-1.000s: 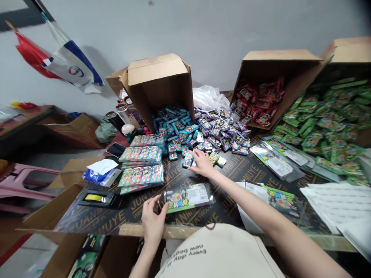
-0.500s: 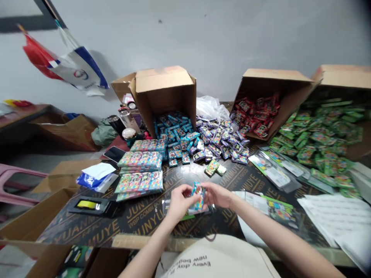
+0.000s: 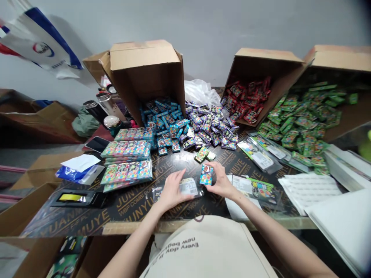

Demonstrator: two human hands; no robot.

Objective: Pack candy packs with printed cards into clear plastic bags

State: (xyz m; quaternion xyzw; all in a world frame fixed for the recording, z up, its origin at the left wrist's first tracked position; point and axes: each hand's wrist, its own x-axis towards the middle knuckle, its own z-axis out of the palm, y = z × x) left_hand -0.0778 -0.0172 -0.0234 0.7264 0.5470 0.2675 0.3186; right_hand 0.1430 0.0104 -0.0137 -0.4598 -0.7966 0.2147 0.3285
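My right hand [image 3: 221,181] grips a small blue printed box [image 3: 206,174] between thumb and fingers, above the table in front of me. To its left, my left hand [image 3: 173,192] has thumb and fingers spread apart around the near end of a clear plastic packet [image 3: 189,187] with a white label, which lies on the dark table. Whether the fingers press on the packet I cannot tell. Just beyond the hands, a green box [image 3: 201,154] lies beside another small box. Filled clear packs [image 3: 127,172] of several boxes each are stacked to the left.
Tipped cartons hold blue boxes [image 3: 165,116], red boxes [image 3: 249,98] and green boxes [image 3: 301,127]. A heap of purple boxes [image 3: 208,125] lies between. Flat packets [image 3: 259,154] and paper sheets [image 3: 310,189] lie right. A tape dispenser [image 3: 78,198], phone [image 3: 97,144] and flasks [image 3: 95,111] are left.
My hands have moved apart. The left let go of the blue boxes and opened over the packet; the right now holds a blue box alone. The view has shifted.
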